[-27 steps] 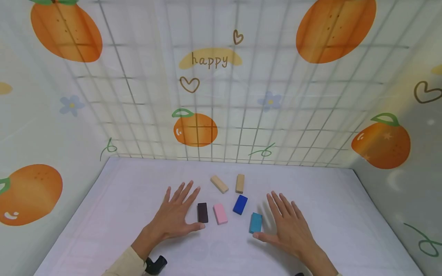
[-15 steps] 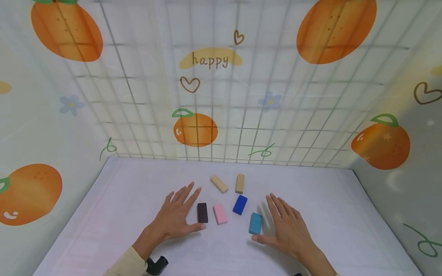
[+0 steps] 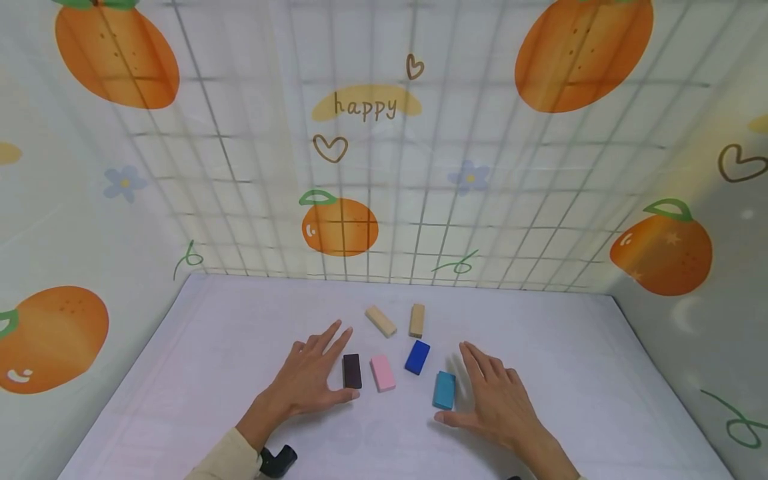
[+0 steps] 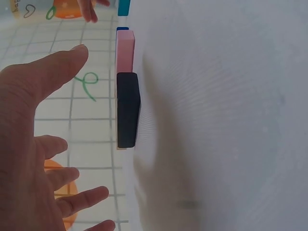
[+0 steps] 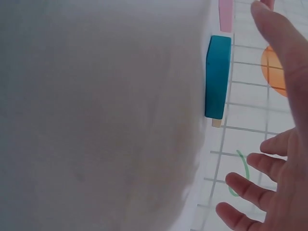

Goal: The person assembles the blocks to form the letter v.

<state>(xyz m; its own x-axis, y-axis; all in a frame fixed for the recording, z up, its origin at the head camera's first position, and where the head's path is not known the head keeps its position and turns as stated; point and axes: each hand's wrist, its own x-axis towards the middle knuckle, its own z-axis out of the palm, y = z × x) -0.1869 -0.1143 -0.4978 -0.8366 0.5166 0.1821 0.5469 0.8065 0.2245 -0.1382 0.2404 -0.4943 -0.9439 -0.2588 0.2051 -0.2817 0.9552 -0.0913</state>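
My left hand (image 3: 309, 377) hovers beside the black block (image 3: 352, 371), fingers spread and thumb near the block's front end; it holds nothing. To the right of that block lies a pink block (image 3: 383, 373). The right hand (image 3: 498, 400) is held over the table just right of a teal block (image 3: 444, 390), its thumb below the block's near end and nothing in its grasp. A dark blue block (image 3: 417, 357) lies between the hands. Farther back are two plain wooden blocks, one slanted (image 3: 381, 321) and one nearly straight (image 3: 417, 321). Both wrist views show gaps between fingers and blocks.
A white cloth covers the table (image 3: 210, 347). Behind it stands a grid-backed curtain (image 3: 258, 200) printed with oranges, with side curtains at left and right. A black wrist device (image 3: 279, 461) sits by the left cuff (image 3: 231, 459).
The fingers of both hands have drawn in a little. Both hands have shifted slightly, the left one to the right and the right one to the left. The blocks have stayed in place.
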